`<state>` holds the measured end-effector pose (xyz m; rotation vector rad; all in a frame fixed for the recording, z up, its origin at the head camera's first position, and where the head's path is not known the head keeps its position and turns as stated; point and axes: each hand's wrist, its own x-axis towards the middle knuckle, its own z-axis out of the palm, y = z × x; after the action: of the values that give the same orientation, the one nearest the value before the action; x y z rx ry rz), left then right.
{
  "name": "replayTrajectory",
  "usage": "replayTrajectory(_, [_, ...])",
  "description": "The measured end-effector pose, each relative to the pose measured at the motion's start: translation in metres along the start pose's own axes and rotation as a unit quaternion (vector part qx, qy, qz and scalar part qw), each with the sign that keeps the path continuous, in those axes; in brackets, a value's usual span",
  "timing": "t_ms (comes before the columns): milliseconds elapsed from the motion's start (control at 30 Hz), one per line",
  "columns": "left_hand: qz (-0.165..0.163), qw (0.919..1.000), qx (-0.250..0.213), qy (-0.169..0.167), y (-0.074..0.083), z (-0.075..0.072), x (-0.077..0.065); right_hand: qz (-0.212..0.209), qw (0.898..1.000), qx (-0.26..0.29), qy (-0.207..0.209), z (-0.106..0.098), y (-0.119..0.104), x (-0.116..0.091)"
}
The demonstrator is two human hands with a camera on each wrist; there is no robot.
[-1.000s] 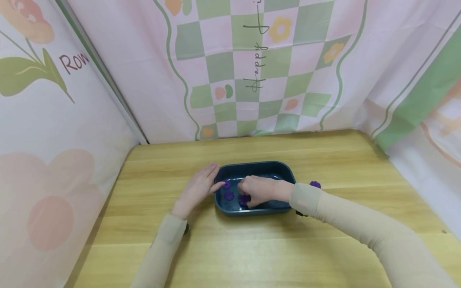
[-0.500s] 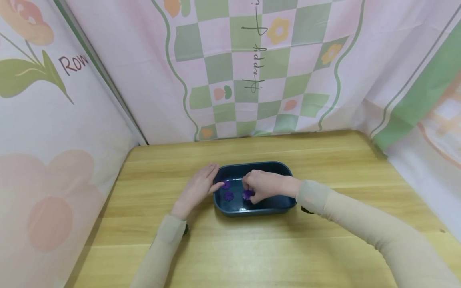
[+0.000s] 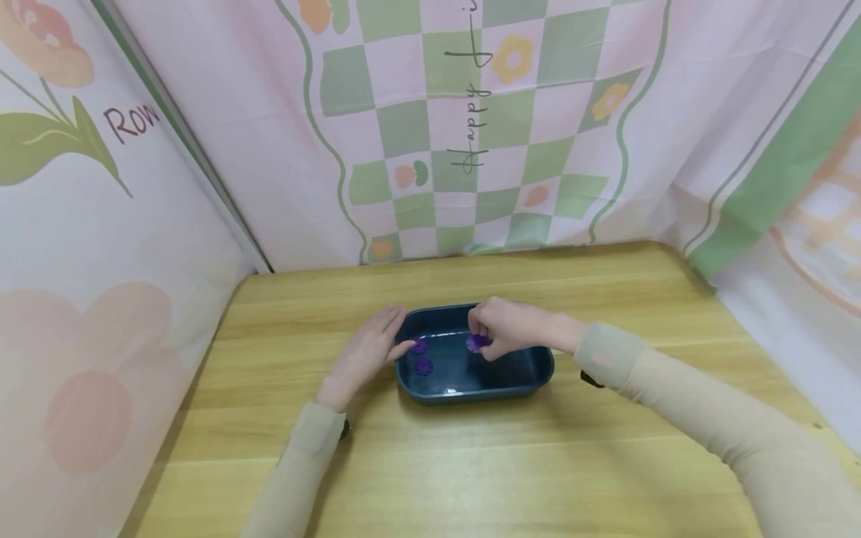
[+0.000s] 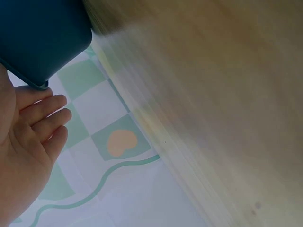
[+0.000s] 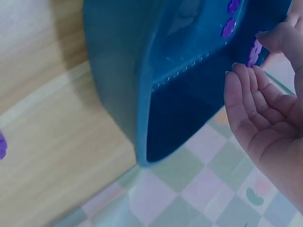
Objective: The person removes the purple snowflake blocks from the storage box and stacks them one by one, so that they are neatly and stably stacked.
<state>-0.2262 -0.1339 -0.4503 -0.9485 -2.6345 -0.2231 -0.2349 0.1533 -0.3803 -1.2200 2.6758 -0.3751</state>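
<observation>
A dark blue rectangular plastic basin (image 3: 444, 392) stands on the table. Between thumb and fingertips, my right hand (image 3: 511, 329) pinches a purple flower-shaped piece (image 5: 254, 51), held over the basin's right half. Two similar purple flower pieces lie on the basin floor near its left end, an upper flower piece (image 3: 420, 346) and a lower flower piece (image 3: 424, 367). My left hand (image 3: 366, 347) rests at the basin's left end, its fingers fairly straight along the outside and its thumb reaching over the rim. The left wrist view shows those fingers loosely bent below the rim corner.
Another purple flower piece (image 5: 2, 145) lies on the wooden table (image 3: 430, 463) outside the basin, cut by the edge of the right wrist view; the right forearm hides that spot in the head view. A printed checkered curtain (image 3: 464, 202) hangs along the table's far edge.
My right hand has lifted a purple flower piece off the basin floor and moved it right and away from me. The left hand stays at the basin's left end.
</observation>
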Motion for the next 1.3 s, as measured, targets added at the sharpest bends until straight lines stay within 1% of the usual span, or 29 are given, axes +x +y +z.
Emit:
replayTrajectory(333, [0.000,1.0000,-0.004,-0.007,0.000,-0.001,0.001,0.008,1.000,0.004,0.018,-0.011,0.015,-0.015])
replayTrajectory(433, [0.000,1.0000,-0.006,-0.006,0.000,-0.001,0.001,0.017,1.000,0.008,0.021,-0.014,0.018,-0.020])
replayTrajectory(633, [-0.007,0.9998,-0.012,-0.017,0.002,-0.002,0.000,0.036,0.999,0.002,0.023,-0.019,0.025,-0.028])
replayTrajectory(933, [-0.001,0.9998,-0.020,-0.003,0.002,-0.002,0.000,0.048,0.997,-0.011,0.063,-0.032,0.039,-0.045])
replayTrajectory(1100, [-0.004,0.9997,-0.022,-0.008,0.002,-0.003,-0.001,0.046,0.996,0.000,0.080,-0.040,0.043,-0.057])
replayTrajectory(1300, [-0.006,0.9996,-0.023,-0.014,0.002,-0.003,-0.001,0.060,0.994,0.004,0.088,-0.043,0.050,-0.069])
